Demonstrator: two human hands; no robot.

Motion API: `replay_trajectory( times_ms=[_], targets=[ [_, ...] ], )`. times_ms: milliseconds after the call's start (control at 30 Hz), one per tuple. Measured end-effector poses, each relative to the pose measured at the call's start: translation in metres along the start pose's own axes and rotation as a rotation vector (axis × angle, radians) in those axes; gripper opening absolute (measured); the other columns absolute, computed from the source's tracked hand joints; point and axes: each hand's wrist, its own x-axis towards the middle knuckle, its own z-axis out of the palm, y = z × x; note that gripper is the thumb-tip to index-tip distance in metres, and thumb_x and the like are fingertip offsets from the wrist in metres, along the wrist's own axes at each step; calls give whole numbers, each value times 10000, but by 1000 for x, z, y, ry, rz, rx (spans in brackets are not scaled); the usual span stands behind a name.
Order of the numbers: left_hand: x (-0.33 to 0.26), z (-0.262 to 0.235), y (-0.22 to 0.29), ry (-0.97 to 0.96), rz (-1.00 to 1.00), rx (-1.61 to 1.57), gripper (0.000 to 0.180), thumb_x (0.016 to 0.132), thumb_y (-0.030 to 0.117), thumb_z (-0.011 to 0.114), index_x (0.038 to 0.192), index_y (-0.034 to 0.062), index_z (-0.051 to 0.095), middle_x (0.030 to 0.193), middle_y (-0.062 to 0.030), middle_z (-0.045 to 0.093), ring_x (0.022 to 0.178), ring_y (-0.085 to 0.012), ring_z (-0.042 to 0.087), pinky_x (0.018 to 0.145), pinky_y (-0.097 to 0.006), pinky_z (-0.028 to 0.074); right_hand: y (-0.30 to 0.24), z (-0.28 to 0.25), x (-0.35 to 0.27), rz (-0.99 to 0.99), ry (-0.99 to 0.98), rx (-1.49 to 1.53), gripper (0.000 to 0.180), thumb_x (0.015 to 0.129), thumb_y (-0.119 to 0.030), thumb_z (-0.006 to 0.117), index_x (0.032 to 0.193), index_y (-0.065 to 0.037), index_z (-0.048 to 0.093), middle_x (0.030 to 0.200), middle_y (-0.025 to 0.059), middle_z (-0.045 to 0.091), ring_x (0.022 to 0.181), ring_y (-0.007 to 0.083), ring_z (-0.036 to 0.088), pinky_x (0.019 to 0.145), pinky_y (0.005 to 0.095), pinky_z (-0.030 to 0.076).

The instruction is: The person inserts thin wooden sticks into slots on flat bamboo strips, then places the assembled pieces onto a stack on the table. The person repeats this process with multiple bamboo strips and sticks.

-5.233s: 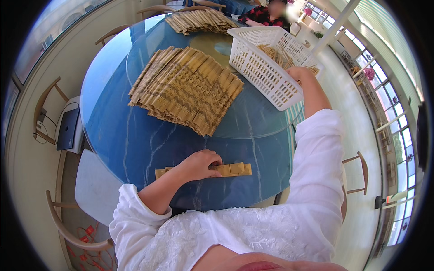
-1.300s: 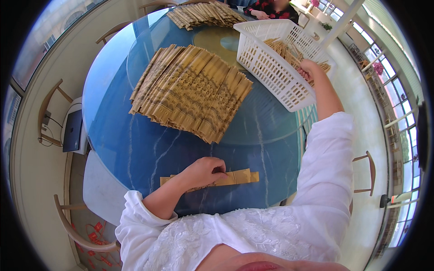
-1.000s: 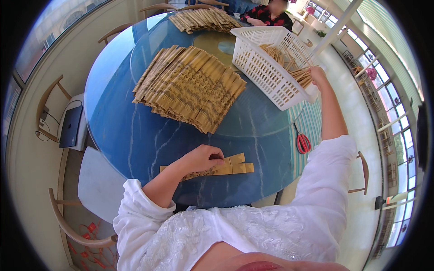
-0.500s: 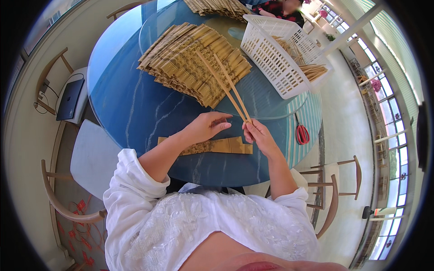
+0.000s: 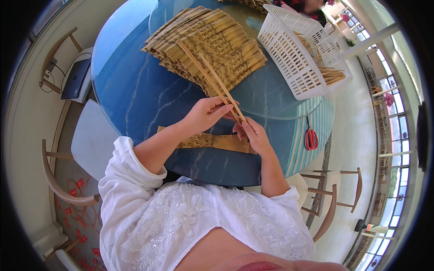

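Between my hands is a pair of pale wooden chopsticks (image 5: 206, 73), slanting up and to the left, their upper ends spread a little apart. My right hand (image 5: 256, 134) pinches them at the lower end. Just above it, my left hand (image 5: 209, 114) has its fingers closed around the sticks. Below the hands, a single brown patterned paper sleeve (image 5: 212, 141) lies flat on the blue table, partly covered by my left forearm. Beyond the hands spreads a fanned pile of similar paper sleeves (image 5: 235, 43), with the chopsticks' upper ends over it.
A white slatted plastic basket (image 5: 289, 58) with many loose wooden sticks (image 5: 332, 76) stands at the far right. Red-handled scissors (image 5: 311, 139) lie on the table's right side. A laptop (image 5: 76, 79) rests at left. Across the round blue table (image 5: 122, 86) another person (image 5: 303, 7) is partly visible.
My left hand has moved right and up and closed on the chopsticks, which only my right hand held before. The whole view has shifted slightly.
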Motion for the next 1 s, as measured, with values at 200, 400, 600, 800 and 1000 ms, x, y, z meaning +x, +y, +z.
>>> replay_trajectory(
  times_ms=[200,400,600,800,1000],
  targets=[
    [0,-3,4,3,-42,22,275,978,161,507,1121,-64,574,976,-99,662,894,-155,660,796,-267,549,-4,-1,-4,-26,30,-25,335,1016,-240,408,1204,-1,549,864,26,592,702,69,511,662,212,442],
    [0,-3,2,-30,-70,32,279,966,162,533,1117,-68,578,922,-91,673,849,-136,664,761,-249,549,-1,-5,-4,-51,97,-19,328,1017,-233,405,1199,-5,554,849,29,580,705,73,513,660,214,448],
    [-1,1,8,-9,-117,65,260,911,187,627,1051,-29,664,843,-64,689,795,-106,656,710,-235,543,3,-8,-2,-75,139,9,296,1007,-201,430,1182,-5,566,886,41,598,751,83,542,696,222,465],
    [-1,4,7,-45,-108,168,238,896,186,648,1039,1,694,858,-53,703,784,-101,651,688,-233,538,10,0,0,-144,147,-93,285,997,-176,456,1187,8,562,974,59,622,865,113,578,800,250,477],
    [-2,4,0,-39,-145,97,243,899,176,644,1061,0,687,865,-64,703,728,-97,640,674,-228,540,0,9,-1,-68,103,5,275,991,-152,460,1211,-18,556,857,26,587,764,83,543,702,228,453]
  ],
)
